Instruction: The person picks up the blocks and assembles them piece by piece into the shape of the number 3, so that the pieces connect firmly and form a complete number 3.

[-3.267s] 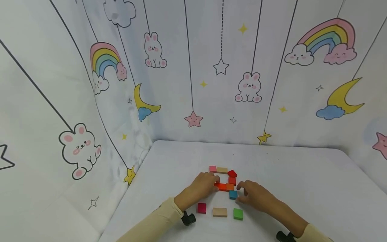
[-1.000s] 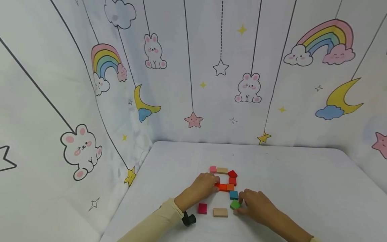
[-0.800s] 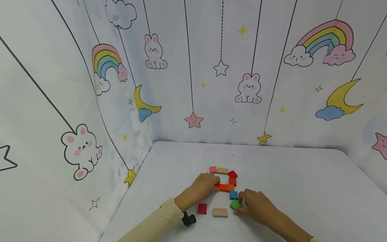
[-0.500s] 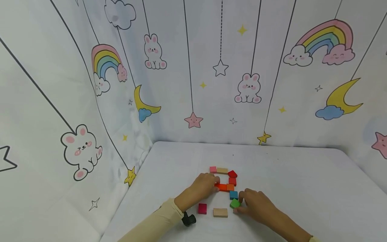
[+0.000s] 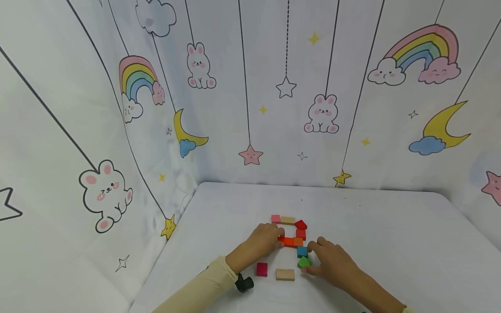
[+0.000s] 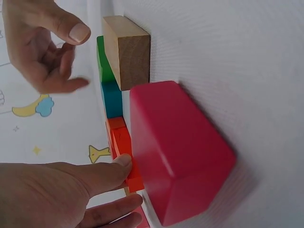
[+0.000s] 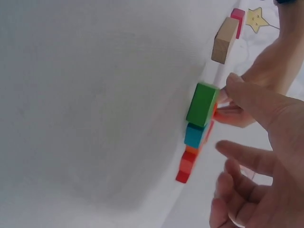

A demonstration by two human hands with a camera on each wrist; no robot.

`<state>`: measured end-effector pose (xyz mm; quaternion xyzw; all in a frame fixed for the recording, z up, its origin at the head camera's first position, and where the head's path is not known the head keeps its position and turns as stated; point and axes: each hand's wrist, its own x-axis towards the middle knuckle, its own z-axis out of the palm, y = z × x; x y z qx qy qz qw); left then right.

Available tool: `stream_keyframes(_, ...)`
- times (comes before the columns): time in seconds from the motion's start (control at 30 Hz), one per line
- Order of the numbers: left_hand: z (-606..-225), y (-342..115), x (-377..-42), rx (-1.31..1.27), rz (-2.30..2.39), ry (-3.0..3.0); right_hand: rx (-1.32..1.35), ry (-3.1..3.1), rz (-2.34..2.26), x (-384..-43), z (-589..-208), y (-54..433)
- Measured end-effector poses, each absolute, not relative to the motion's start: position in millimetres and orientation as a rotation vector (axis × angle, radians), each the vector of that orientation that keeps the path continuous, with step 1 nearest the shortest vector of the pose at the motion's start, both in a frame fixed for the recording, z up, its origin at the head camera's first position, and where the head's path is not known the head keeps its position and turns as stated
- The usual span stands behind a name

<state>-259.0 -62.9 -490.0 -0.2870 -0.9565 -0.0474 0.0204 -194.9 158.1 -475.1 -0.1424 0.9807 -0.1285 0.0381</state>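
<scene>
My left hand (image 5: pixel 261 240) pinches the left end of an orange-red block (image 5: pixel 287 242), with the thumb on its near side in the left wrist view. An orange block (image 5: pixel 298 241) adjoins that block's right end. In front of the orange block lies a blue block (image 5: pixel 302 251), and a green block (image 5: pixel 304 262) with a pointed far edge sits against or just in front of the blue one. My right hand (image 5: pixel 332 263) hovers to the right of these two. Its thumb and index finger are spread apart, and the right wrist view shows a gap between them and the green block (image 7: pixel 203 104).
Farther back, a pink block (image 5: pixel 275 219), a wooden block (image 5: pixel 287 220), a red pointed block (image 5: pixel 300 224) and a red block (image 5: pixel 300 234) form a bent row. Nearer lie a crimson block (image 5: pixel 262 269) and a wooden block (image 5: pixel 285 274). The white table (image 5: pixel 391 234) meets patterned cloth.
The green block has moved back and slightly left from the near row to the blue block, turning along the way. My right hand has just let it go; my left hand stays put.
</scene>
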Motion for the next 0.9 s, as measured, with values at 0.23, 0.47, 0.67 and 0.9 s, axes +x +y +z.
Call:
stream_keyframes(0.23,-492.2,-63.5,-260.2,-0.91,-0.129,-2.946,-0.682,3.003,-0.417,-186.6,-474.6,147.4)
stream_keyframes(0.47,-489.6,-64.3,-260.5,-0.926,-0.124,-2.923,-0.86,2.94,-0.48,-182.2,-475.8,134.8)
stream_keyframes(0.67,-488.9,-63.8,-260.3,-0.927,-0.138,-2.933,-0.925,2.916,-0.461,-181.2,-480.5,128.6)
stream_keyframes(0.9,-490.2,-64.0,-260.9,-0.917,-0.147,-2.942,-0.941,2.956,-0.399,-184.7,-481.4,128.1)
